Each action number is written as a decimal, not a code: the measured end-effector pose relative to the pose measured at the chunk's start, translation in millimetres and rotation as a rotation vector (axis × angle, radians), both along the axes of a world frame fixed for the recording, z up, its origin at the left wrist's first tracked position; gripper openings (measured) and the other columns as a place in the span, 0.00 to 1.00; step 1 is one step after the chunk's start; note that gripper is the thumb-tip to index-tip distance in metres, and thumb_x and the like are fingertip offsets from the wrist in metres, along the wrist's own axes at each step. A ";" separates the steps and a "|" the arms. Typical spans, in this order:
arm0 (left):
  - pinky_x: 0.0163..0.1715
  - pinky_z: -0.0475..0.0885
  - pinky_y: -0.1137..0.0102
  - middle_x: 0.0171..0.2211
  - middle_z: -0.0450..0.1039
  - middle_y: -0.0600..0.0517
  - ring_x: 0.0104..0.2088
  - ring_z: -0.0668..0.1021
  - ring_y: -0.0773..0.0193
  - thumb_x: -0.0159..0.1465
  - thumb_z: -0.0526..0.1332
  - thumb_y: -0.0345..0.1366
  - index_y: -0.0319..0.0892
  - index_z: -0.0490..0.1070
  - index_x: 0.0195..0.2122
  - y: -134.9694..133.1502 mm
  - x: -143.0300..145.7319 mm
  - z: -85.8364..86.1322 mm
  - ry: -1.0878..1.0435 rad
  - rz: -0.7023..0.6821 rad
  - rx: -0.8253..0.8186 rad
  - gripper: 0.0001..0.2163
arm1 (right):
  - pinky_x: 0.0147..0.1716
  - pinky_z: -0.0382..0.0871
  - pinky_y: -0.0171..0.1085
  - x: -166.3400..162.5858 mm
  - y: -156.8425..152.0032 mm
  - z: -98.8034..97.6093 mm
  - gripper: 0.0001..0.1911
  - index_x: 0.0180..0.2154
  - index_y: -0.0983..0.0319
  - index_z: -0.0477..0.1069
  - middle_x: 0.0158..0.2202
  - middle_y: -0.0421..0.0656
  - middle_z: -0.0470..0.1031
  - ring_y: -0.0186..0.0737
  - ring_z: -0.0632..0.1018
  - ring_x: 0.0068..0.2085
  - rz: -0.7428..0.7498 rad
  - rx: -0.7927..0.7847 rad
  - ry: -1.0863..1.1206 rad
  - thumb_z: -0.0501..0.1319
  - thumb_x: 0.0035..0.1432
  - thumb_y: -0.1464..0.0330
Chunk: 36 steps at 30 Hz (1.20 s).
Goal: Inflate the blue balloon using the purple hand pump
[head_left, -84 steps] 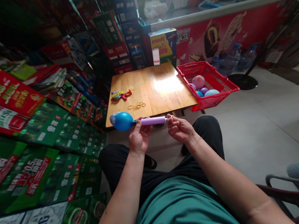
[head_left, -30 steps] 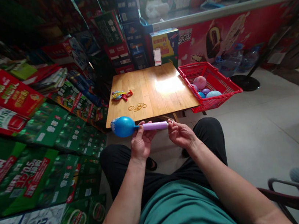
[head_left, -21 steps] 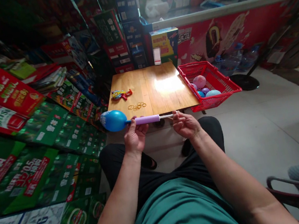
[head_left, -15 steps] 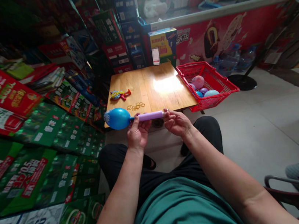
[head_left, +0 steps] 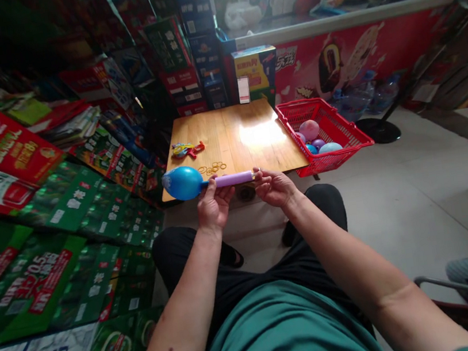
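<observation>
Head view shows the left hand [head_left: 212, 207] curled around the front end of 1 purple hand pump [head_left: 233, 179], fingers pinching where the neck of 1 blue balloon [head_left: 183, 182] meets the nozzle. The right hand [head_left: 273, 186] is closed on the pump's rear end, its fingertips pressed together on the handle. Pump and balloon hang level just in front of the near edge of the wooden table [head_left: 255, 143]. Compared with 0.7 s ago, the plunger rod that showed between pump and right hand is pushed in and out of sight. On the table lie 1 cluster of limp balloons [head_left: 186, 148] and 1 scatter of yellow rubber bands [head_left: 212, 168]. Beside the table's right edge, 1 red basket [head_left: 340, 125] holds at least 4 inflated balloons [head_left: 310, 129].
</observation>
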<state>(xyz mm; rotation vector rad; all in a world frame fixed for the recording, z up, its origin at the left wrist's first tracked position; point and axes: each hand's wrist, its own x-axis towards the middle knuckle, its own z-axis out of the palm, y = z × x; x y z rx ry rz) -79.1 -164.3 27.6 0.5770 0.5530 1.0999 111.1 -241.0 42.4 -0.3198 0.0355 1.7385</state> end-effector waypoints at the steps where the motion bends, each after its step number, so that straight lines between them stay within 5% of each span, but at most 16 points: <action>1: 0.45 0.76 0.58 0.40 0.79 0.46 0.40 0.81 0.58 0.61 0.65 0.38 0.42 0.75 0.45 3.2 -4.0 -0.2 -0.005 0.016 -0.002 0.11 | 0.18 0.65 0.23 5.4 -2.6 1.4 0.08 0.40 0.66 0.68 0.26 0.39 0.75 0.23 0.68 0.18 -0.006 -0.002 -0.004 0.51 0.65 0.76; 6: 0.46 0.75 0.58 0.40 0.79 0.46 0.40 0.82 0.58 0.62 0.65 0.39 0.42 0.74 0.44 9.2 -12.3 3.9 -0.003 0.125 0.049 0.11 | 0.18 0.64 0.21 15.0 -12.0 6.3 0.09 0.40 0.65 0.69 0.26 0.38 0.75 0.21 0.68 0.18 -0.059 0.035 0.007 0.51 0.64 0.77; 12: 0.46 0.75 0.55 0.40 0.79 0.46 0.39 0.82 0.57 0.61 0.66 0.38 0.41 0.74 0.44 -13.4 9.6 8.3 0.000 0.059 0.048 0.11 | 0.19 0.64 0.21 -5.4 -4.5 3.1 0.07 0.40 0.65 0.68 0.26 0.38 0.75 0.22 0.68 0.18 -0.014 0.018 0.002 0.53 0.64 0.77; 20: 0.46 0.75 0.57 0.38 0.79 0.47 0.38 0.82 0.59 0.61 0.65 0.38 0.41 0.75 0.43 -2.2 -13.2 11.7 0.005 0.132 0.033 0.11 | 0.20 0.65 0.23 14.6 -27.0 5.6 0.08 0.41 0.65 0.69 0.28 0.38 0.75 0.22 0.68 0.19 -0.080 0.045 0.000 0.52 0.65 0.76; 26: 0.46 0.75 0.55 0.42 0.79 0.45 0.40 0.82 0.57 0.61 0.66 0.39 0.42 0.73 0.45 -27.8 4.4 0.5 0.019 0.008 0.025 0.12 | 0.23 0.69 0.24 -16.7 -22.7 -13.4 0.07 0.41 0.65 0.68 0.30 0.39 0.77 0.23 0.72 0.22 -0.036 -0.009 0.078 0.52 0.67 0.73; 36: 0.41 0.77 0.60 0.39 0.79 0.45 0.38 0.82 0.59 0.61 0.66 0.38 0.41 0.74 0.44 -12.9 -21.4 2.4 0.054 0.089 0.007 0.12 | 0.21 0.66 0.23 -1.0 -37.6 -11.5 0.07 0.41 0.65 0.68 0.28 0.38 0.76 0.21 0.69 0.19 -0.075 0.009 0.050 0.52 0.66 0.75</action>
